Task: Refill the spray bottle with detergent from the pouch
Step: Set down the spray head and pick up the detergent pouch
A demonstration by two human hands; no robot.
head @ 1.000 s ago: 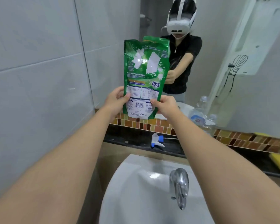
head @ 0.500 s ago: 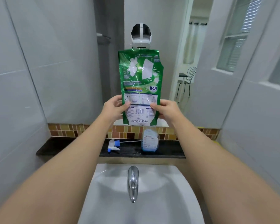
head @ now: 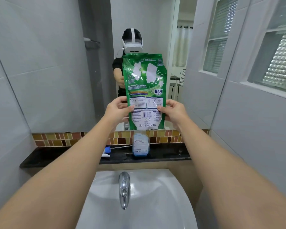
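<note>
I hold a green detergent pouch [head: 145, 90] upright in front of the mirror, its printed back facing me. My left hand [head: 118, 110] pinches its left edge and my right hand [head: 172, 112] pinches its right edge, both near the lower third. Directly below the pouch a clear spray bottle [head: 140, 145] without its head stands on the black ledge [head: 56, 157]. The white and blue sprayer head [head: 106, 152] with its dip tube lies on the ledge to the bottle's left, partly hidden by my left forearm.
A white sink [head: 147, 204] with a chrome tap [head: 124, 190] sits below the ledge. A mirror [head: 73, 63] and a mosaic tile strip [head: 59, 139] back the ledge. Tiled walls close in on both sides, with a window [head: 274, 63] at right.
The view has swung right and settled square to the mirror. The pouch stays gripped in both hands and now hangs lower, directly above the spray bottle.
</note>
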